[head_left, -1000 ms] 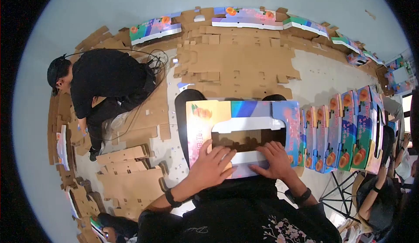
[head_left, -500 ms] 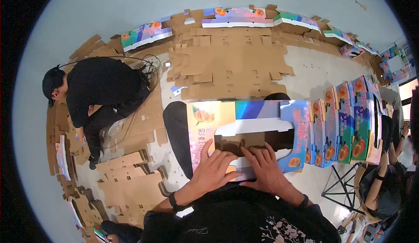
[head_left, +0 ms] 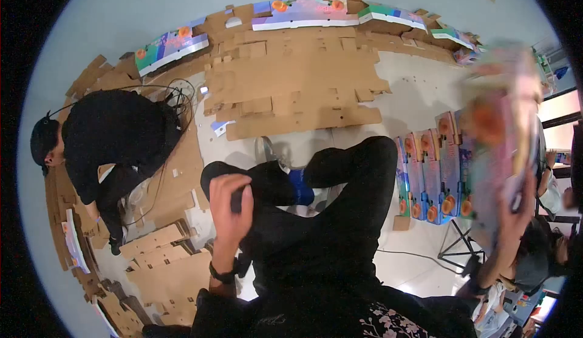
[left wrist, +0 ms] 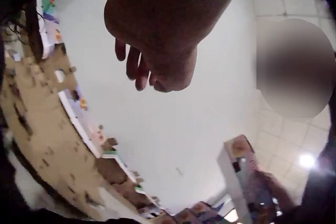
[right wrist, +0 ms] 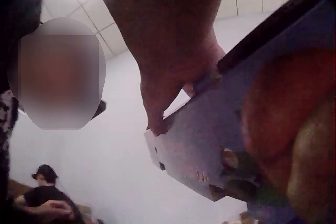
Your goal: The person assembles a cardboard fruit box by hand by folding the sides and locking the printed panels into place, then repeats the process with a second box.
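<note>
A printed cardboard fruit box [head_left: 504, 119], blurred by motion, is up at my right side in the head view. My right hand [head_left: 515, 219] grips it by one edge. The right wrist view shows thumb and fingers over the edge of the box's purple panel [right wrist: 210, 129], which bears a large peach picture. Above my left knee, my left hand [head_left: 231, 207] is raised with its fingers loosely bent and nothing in it. The left wrist view shows the same hand [left wrist: 157, 66] against the pale wall.
Matching boxes [head_left: 432, 174] stand in a row on the floor to my right, by a black metal stand [head_left: 458, 247]. Flattened cardboard [head_left: 291, 71] covers the floor ahead. A person in black [head_left: 118, 138] bends forward at the left. Printed boxes [head_left: 306, 13] line the wall.
The box has left my lap and moved up to the right in my right hand. My left hand has let go of it and moved left. My head view has shifted right.
</note>
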`<state>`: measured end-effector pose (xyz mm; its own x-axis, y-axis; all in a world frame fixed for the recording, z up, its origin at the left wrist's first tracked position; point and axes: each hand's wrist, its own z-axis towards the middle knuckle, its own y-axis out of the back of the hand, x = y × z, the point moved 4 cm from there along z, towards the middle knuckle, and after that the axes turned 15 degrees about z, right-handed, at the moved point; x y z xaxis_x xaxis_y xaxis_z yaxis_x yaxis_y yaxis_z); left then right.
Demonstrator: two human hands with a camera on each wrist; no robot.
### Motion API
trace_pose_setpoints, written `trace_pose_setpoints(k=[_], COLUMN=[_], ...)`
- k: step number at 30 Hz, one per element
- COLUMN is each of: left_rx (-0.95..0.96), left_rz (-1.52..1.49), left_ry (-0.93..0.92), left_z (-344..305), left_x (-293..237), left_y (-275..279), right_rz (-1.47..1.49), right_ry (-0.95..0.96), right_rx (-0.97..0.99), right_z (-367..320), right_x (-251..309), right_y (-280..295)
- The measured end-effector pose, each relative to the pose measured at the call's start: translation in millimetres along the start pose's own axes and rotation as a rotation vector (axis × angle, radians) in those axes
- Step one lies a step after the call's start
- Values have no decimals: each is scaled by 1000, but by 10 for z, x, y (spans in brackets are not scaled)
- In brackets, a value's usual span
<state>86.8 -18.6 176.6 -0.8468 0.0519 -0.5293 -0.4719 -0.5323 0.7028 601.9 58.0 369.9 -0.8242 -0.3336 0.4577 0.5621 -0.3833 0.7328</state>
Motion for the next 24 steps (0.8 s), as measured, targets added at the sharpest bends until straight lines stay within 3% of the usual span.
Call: trace_pose_setpoints(k=[2, 3, 6, 7, 10, 12, 14, 16, 17, 18, 19, 21, 22, 23, 24], left_rx=[111, 162, 163, 197, 170, 191, 216, 242, 251, 259, 267, 299, 316, 324, 332], left_rz=[95, 142, 390, 485, 510, 493, 508, 548, 566, 582, 597, 614, 622, 632, 640], left_ry=[107, 157, 209, 253, 306, 338, 367, 389, 384, 378, 374, 370, 371, 370, 367], left_z=[-144, -234, -591, -785, -869, -881, -880, -863, -847, -826, -814, -764, -765, -765, -758], left_x=[433, 656, 1225, 1466, 1540, 1560, 1577, 1598, 1608, 1618, 1623, 1648, 1652, 1665, 1673], left_y=[-239, -360, -635, -756, -841, -871, -892, -949, -974, -1004, -1033, -1074, -1084, -1088, -1102], right_rz=[-191, -42, -474, -572, -633, -608, -1157, -914, -649, -10, 221, 247, 628, 575, 1037], right_ry=[-69, -176, -63, -88, -205, -443, 54, 335, 377, 186, 129, -226, -383, -373, -668], right_rx=[-57, -63, 133, 96, 456, 112, -100, -300, -322, -335, -91, 258, 393, 555, 653], right_z=[309, 443, 676, 706, 822, 788, 941, 961, 878, 683, 584, 342, 126, -49, -297], right_x=[-480, -859, -2382, -2803, -2949, -2974, -1691, -871, -740, -594, -551, -104, -500, -663, -702], right_y=[385, 557, 1148, 1183, 1102, 918, 498, 110, -160, -700, -1194, -2378, -3154, -3856, -4466])
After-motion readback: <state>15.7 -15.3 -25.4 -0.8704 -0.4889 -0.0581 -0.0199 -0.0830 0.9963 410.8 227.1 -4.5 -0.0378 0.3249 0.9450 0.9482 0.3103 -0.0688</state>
